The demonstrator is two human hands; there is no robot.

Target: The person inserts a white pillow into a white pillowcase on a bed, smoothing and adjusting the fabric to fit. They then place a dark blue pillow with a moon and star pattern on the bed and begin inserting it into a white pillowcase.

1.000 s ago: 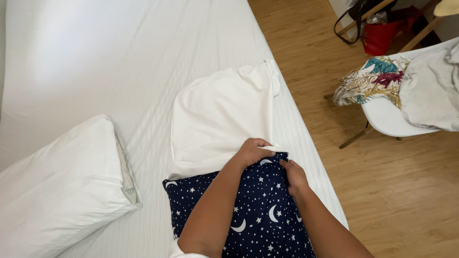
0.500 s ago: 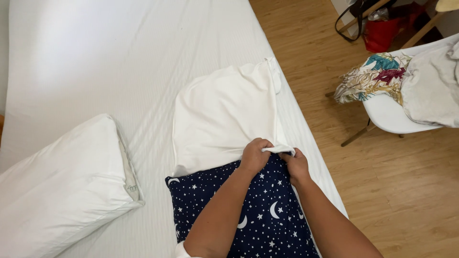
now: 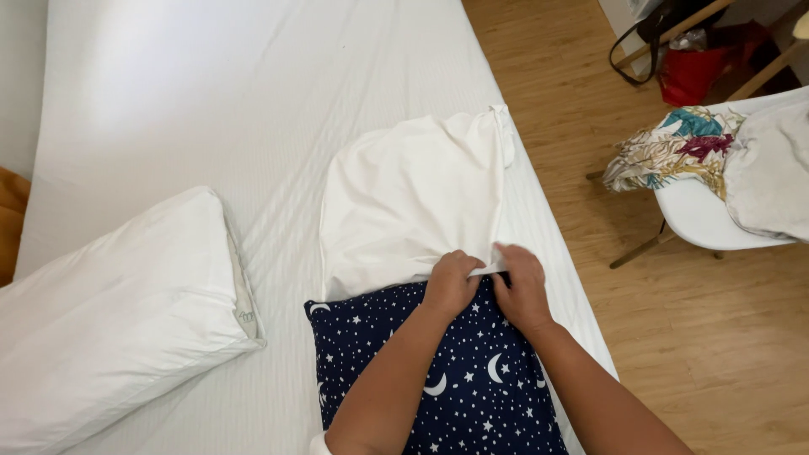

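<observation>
Spreading across most of the view, one bed point(image 3: 253, 101) with a smooth white sheet serves as the landmark. Two pillows lie on it: a plump white one point(image 3: 118, 320) at its left side, and a navy one point(image 3: 438, 371) with moons and stars near its right edge. One white pillowcase point(image 3: 413, 194), limp and creased, covers the navy pillow's far end. Right of the bed stands one white chair point(image 3: 699, 215), draped with clothes. Both forearms reach forward. The left hand point(image 3: 451, 286) is curled, fingers pinching the pillowcase hem; the right hand point(image 3: 521, 286) pinches the same hem beside it.
</observation>
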